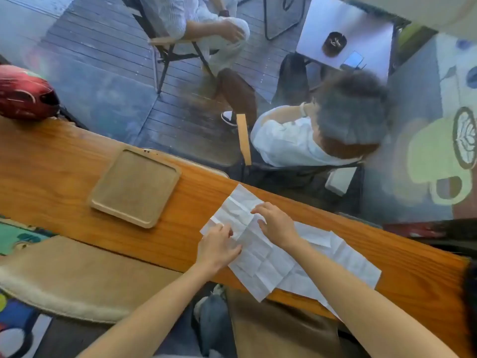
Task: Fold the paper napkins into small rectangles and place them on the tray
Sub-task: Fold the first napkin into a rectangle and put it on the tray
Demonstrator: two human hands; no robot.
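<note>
A creased white paper napkin [258, 264] lies unfolded on the wooden counter [64, 174], its near corner hanging over the front edge. My left hand [218, 248] pinches the napkin's left edge between thumb and fingers. My right hand [277, 223] rests fingers-down on its upper middle. A second unfolded napkin [346, 259] lies partly under the first, to the right. A square light wooden tray [135, 186] sits to the left of the napkins with nothing on it.
A red helmet [24, 95] sits at the counter's far left end. Beyond a glass pane past the counter, two people sit on chairs by a small white table [346, 29]. A beige cushioned seat [77, 277] is below the counter on the left.
</note>
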